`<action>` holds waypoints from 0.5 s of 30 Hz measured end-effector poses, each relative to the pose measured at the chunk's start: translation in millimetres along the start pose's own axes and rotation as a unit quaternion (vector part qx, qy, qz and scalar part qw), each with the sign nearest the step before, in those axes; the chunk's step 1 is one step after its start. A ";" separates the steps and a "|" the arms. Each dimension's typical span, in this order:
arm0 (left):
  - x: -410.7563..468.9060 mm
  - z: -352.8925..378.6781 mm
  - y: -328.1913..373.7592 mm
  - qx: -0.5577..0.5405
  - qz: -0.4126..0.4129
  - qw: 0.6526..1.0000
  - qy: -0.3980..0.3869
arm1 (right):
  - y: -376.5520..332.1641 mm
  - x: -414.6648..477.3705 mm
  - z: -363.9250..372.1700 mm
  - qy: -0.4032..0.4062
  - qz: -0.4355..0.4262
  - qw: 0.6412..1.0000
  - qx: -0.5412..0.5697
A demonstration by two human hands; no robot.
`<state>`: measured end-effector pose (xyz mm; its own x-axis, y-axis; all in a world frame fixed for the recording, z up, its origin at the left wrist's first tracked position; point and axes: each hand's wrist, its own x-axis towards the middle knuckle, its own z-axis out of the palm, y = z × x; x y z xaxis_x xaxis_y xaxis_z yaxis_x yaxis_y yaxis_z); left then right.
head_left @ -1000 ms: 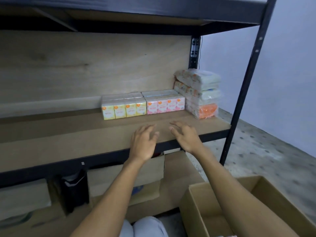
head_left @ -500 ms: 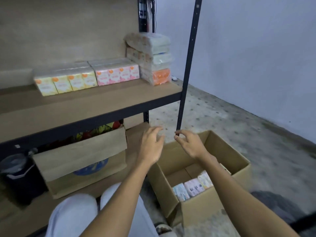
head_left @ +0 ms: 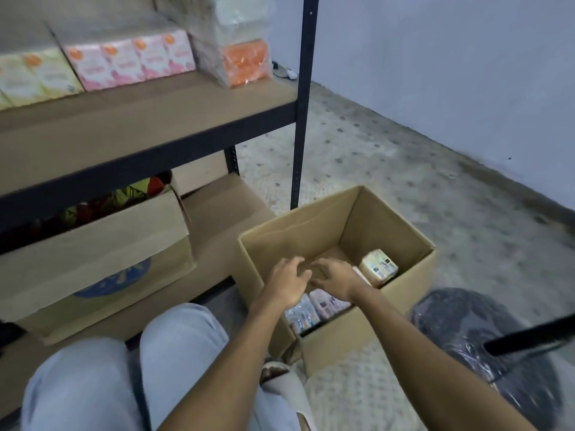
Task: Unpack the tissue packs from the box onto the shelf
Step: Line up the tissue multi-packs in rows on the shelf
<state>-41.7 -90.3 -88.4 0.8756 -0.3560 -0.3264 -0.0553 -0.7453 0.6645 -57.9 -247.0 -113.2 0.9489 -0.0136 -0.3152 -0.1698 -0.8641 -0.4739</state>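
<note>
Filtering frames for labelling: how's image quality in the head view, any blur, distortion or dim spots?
Head view: dim, flat indoor light with no glare; motion blur smears the tissue packs on the shelf and the floor; wide-angle bend bows the shelf post; both hands in the box are soft but readable; the packs under them are murky.

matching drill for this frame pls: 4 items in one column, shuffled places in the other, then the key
Items
1. pink tissue packs
2. orange wrapped pack
3. both hands (left hand, right hand)
4. dark plastic bag

Places
A. on the floor, right of the open box
B. far right end of the shelf, by the post
C. reaching into the open box, holding nothing
D. in a row on the shelf, left of the orange pack

Pairs: 1-D, 2-B, 3-C, 4-A
</note>
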 end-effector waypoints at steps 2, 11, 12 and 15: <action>10.2 8.8 -4.8 0.022 -0.031 0.999 -0.032 | 7.9 7.3 9.3 -0.035 0.013 0.999 -0.003; 51.0 40.8 -24.1 0.110 -0.113 0.979 -0.129 | 30.3 31.7 28.0 -0.152 0.054 0.987 -0.025; 53.5 43.1 -26.2 0.121 -0.119 0.975 -0.141 | 32.0 33.1 30.5 -0.161 0.054 0.985 -0.041; 59.8 49.8 -30.2 0.145 -0.127 0.965 -0.179 | 35.5 34.6 38.6 -0.176 0.048 0.980 -0.081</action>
<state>-11.6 -117.1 -161.5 0.6604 -0.2745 -0.6989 -0.0390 -0.9421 0.3331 -41.3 -258.7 -172.7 0.7755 0.0503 -0.6293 -0.1830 -0.9361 -0.3003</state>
